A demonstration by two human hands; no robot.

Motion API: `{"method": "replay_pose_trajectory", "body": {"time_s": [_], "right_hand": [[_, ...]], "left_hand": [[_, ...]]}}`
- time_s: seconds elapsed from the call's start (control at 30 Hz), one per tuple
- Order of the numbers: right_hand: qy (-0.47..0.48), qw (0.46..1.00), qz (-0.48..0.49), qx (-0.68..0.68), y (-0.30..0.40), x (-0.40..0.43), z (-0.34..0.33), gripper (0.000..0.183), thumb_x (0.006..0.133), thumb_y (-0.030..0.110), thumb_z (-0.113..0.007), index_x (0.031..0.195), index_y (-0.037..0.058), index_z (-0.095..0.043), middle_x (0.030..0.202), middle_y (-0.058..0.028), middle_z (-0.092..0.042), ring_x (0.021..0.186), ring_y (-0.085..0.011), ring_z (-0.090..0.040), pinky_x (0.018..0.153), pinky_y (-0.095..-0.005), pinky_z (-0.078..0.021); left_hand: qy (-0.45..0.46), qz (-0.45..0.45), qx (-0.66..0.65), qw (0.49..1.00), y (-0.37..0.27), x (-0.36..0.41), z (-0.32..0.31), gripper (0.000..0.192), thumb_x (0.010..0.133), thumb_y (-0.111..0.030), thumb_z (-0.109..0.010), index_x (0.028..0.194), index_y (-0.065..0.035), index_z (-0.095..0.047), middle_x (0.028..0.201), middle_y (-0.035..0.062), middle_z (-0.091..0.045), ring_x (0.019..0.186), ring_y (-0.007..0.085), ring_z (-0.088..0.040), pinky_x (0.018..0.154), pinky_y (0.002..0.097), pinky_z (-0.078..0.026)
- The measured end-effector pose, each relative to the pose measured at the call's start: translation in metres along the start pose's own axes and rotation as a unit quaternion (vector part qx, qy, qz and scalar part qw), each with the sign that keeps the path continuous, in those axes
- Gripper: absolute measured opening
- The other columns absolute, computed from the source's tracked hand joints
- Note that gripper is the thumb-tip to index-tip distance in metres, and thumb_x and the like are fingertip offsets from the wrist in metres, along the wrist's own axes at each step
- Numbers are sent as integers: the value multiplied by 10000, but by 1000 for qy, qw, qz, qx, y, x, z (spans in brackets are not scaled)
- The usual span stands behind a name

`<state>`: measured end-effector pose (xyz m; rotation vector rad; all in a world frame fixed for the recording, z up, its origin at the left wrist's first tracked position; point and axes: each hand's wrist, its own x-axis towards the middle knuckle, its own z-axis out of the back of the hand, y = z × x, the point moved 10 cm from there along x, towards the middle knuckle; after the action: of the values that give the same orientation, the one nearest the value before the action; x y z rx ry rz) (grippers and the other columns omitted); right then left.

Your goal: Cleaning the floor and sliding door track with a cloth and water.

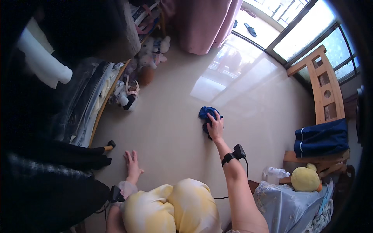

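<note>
My right hand (215, 125) presses down on a crumpled dark blue cloth (207, 112) that lies on the glossy beige floor (163, 116). Its fingers spread over the cloth, and part of the cloth is hidden beneath the palm. A black strapped device (234, 155) with a cable sits on the right forearm. Lower left, my left hand (133, 168) has its fingers apart and holds nothing; whether it touches the floor is unclear. My knees in yellow-and-white trousers (172, 205) are between the two arms.
Left stands a wooden-edged rack (108, 97) of hanging clothes, with plush toys (151, 59) along its foot. A pink curtain (201, 26) hangs by the sliding glass door (303, 29). To the right are a wooden frame (326, 87), a plastic bottle (276, 172) and a cloth-covered piece of furniture (285, 204).
</note>
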<state>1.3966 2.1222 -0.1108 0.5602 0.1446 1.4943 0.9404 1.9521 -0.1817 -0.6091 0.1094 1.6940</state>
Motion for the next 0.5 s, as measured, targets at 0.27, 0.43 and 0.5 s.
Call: {"method": "replay_pose_trajectory", "body": {"time_s": [0.27, 0.43, 0.5], "right_hand": [[333, 921, 169, 113, 246, -115, -123, 605, 811, 183, -588, 1402, 102, -486, 1533, -160, -324, 1347, -361, -381, 974, -522, -401], [270, 859, 428, 73, 311, -161, -111, 664, 799, 322, -638, 1420, 152, -475, 1598, -90, -217, 1458, -332, -204, 997, -545, -366], [236, 897, 366, 70, 269, -128, -118, 643, 767, 302, -671, 1375, 151, -525, 1568, -108, -275, 1454, -355, -209, 1053, -600, -284]], "left_hand": [[-23, -1, -3, 1000, 15, 0, -5, 1279, 480, -169, -947, 1516, -57, -205, 1551, 337, -46, 1435, 521, -83, 1193, 488, -192], [-12, -12, 3, 1000, 22, -6, 1, 1266, 462, -166, -952, 1504, -26, -246, 1551, 338, -39, 1432, 523, -93, 1183, 493, -220], [12, -15, -17, 1000, -1, -1, -3, 1283, 482, -168, -946, 1521, -41, -205, 1550, 340, -33, 1435, 516, -93, 1182, 486, -227]]}}
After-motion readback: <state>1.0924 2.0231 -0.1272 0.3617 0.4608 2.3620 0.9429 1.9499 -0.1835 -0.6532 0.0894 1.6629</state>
